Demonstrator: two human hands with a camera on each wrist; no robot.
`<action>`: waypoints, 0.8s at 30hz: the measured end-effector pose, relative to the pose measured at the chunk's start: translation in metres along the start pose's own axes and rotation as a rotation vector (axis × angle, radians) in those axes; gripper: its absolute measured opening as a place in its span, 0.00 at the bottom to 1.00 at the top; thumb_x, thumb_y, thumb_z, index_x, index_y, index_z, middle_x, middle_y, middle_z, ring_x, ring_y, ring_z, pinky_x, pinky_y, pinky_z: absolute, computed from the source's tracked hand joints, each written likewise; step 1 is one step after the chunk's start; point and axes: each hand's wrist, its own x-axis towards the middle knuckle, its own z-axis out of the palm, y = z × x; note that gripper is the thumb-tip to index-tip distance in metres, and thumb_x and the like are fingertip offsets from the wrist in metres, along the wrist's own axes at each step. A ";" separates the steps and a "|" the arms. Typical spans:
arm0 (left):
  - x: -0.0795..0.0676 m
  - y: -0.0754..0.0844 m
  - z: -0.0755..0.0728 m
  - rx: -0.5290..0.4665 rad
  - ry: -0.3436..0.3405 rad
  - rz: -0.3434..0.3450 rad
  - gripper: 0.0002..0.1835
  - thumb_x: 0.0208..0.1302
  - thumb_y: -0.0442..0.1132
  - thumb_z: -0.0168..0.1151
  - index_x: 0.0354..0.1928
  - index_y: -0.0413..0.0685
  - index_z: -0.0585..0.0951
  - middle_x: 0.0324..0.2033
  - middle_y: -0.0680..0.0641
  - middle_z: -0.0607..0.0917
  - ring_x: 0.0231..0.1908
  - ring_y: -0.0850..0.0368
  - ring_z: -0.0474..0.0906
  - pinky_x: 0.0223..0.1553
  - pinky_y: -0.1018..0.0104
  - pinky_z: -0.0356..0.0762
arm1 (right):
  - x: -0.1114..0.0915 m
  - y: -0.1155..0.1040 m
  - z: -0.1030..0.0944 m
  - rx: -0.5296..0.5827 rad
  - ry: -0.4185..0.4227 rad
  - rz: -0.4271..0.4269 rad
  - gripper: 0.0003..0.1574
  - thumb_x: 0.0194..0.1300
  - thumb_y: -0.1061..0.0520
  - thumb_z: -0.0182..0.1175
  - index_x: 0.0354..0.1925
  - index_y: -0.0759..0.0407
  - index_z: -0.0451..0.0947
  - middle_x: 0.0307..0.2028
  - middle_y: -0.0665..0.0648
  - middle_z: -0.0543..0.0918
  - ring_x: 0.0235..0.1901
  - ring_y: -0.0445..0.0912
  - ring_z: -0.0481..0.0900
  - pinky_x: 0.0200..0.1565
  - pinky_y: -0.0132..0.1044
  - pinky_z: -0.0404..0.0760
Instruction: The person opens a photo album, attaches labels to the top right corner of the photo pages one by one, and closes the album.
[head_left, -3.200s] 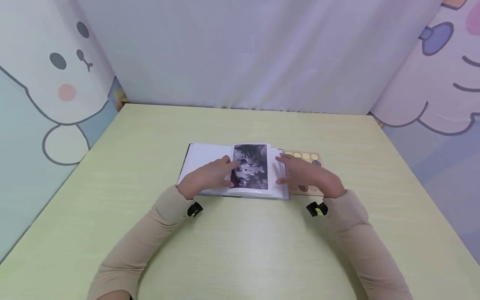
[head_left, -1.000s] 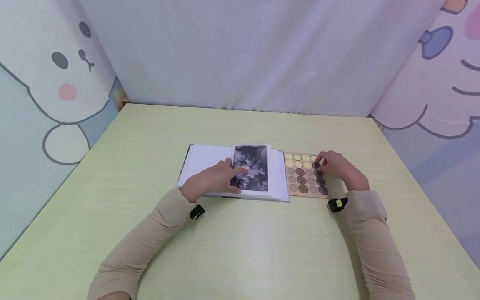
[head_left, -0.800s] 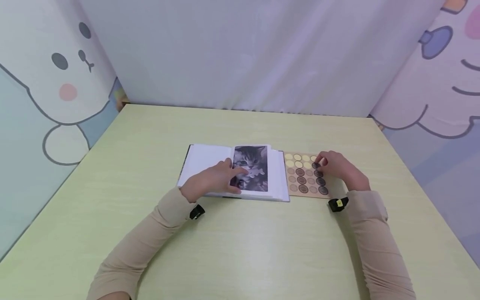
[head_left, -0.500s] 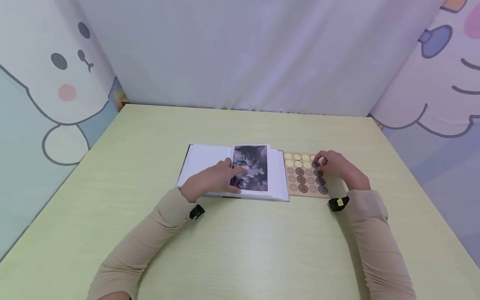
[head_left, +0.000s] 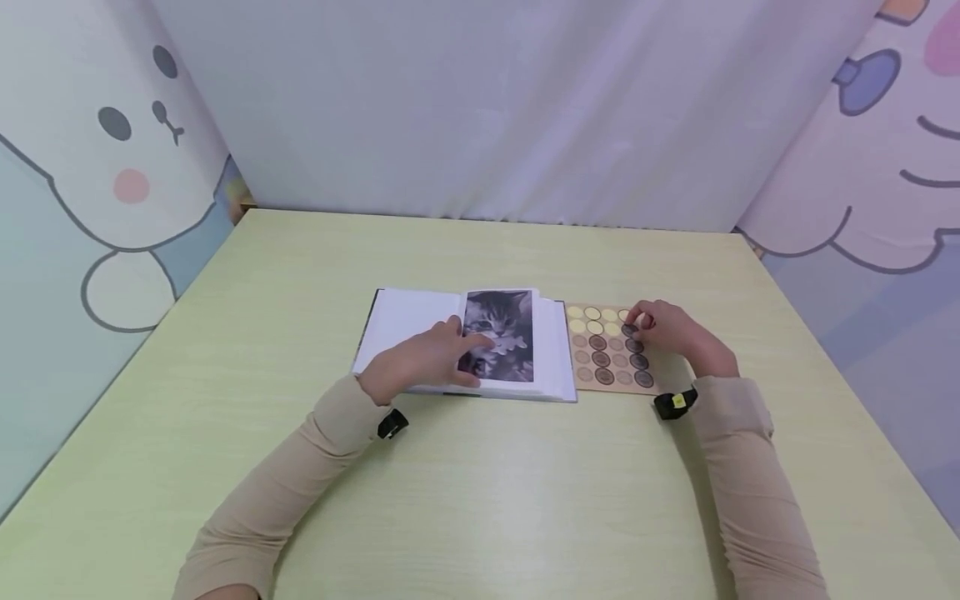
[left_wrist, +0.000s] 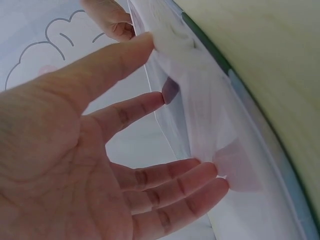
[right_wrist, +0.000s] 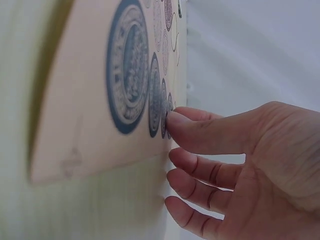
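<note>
A photo album (head_left: 553, 354) lies spread on the table, showing a black-and-white kitten photo (head_left: 498, 321) in a clear sleeve. My left hand (head_left: 423, 360) rests on it with fingers extended; the left wrist view has the fingertips touching the plastic sleeve. Partly tucked against the album's right side is a tan sheet of round stickers (head_left: 609, 362), yellow at the top, brown and dark below. At its right edge, my right hand (head_left: 671, 329) pinches with thumb and forefinger at a dark round sticker (head_left: 631, 331). The fingertips hide part of that sticker, and whether its edge is lifted cannot be seen.
The pale wooden table (head_left: 480, 500) extends around the album and sheet on all sides. A white curtain (head_left: 480, 108) hangs along the far edge. Cartoon-printed panels (head_left: 127, 150) stand at left and right.
From the album's right edge, my right hand has moved right onto the sticker sheet, where it has stayed for the last second. My left hand has barely shifted on the album.
</note>
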 end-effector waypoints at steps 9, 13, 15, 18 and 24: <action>0.002 -0.003 0.003 0.020 0.011 0.028 0.34 0.60 0.53 0.61 0.67 0.61 0.64 0.46 0.40 0.68 0.38 0.51 0.66 0.37 0.60 0.72 | -0.002 -0.001 0.000 0.013 -0.027 -0.008 0.23 0.63 0.62 0.56 0.53 0.74 0.68 0.38 0.67 0.72 0.39 0.57 0.69 0.41 0.48 0.70; 0.001 -0.002 0.003 0.026 0.014 0.030 0.34 0.60 0.54 0.61 0.67 0.61 0.64 0.47 0.39 0.68 0.39 0.51 0.66 0.37 0.60 0.72 | -0.003 -0.002 0.000 0.001 -0.057 0.020 0.27 0.62 0.59 0.59 0.54 0.75 0.66 0.43 0.70 0.69 0.41 0.58 0.68 0.43 0.50 0.70; 0.001 -0.002 0.002 0.024 0.014 0.027 0.34 0.60 0.54 0.61 0.67 0.61 0.64 0.47 0.39 0.68 0.39 0.50 0.66 0.38 0.59 0.73 | -0.003 -0.003 0.000 -0.004 -0.059 0.033 0.26 0.62 0.59 0.58 0.53 0.74 0.67 0.43 0.71 0.68 0.42 0.58 0.68 0.45 0.51 0.70; 0.002 -0.002 0.002 0.010 0.012 0.021 0.34 0.59 0.54 0.61 0.67 0.62 0.64 0.47 0.39 0.68 0.40 0.50 0.66 0.38 0.59 0.72 | -0.003 -0.005 -0.001 -0.013 -0.051 0.043 0.24 0.62 0.59 0.58 0.51 0.73 0.68 0.44 0.70 0.68 0.42 0.58 0.68 0.46 0.52 0.69; 0.002 -0.003 0.002 -0.004 0.003 0.015 0.34 0.59 0.54 0.62 0.67 0.62 0.63 0.48 0.39 0.67 0.41 0.50 0.66 0.38 0.59 0.72 | -0.004 -0.005 -0.001 0.018 -0.043 0.012 0.19 0.62 0.61 0.59 0.48 0.71 0.70 0.40 0.67 0.67 0.39 0.56 0.67 0.41 0.47 0.68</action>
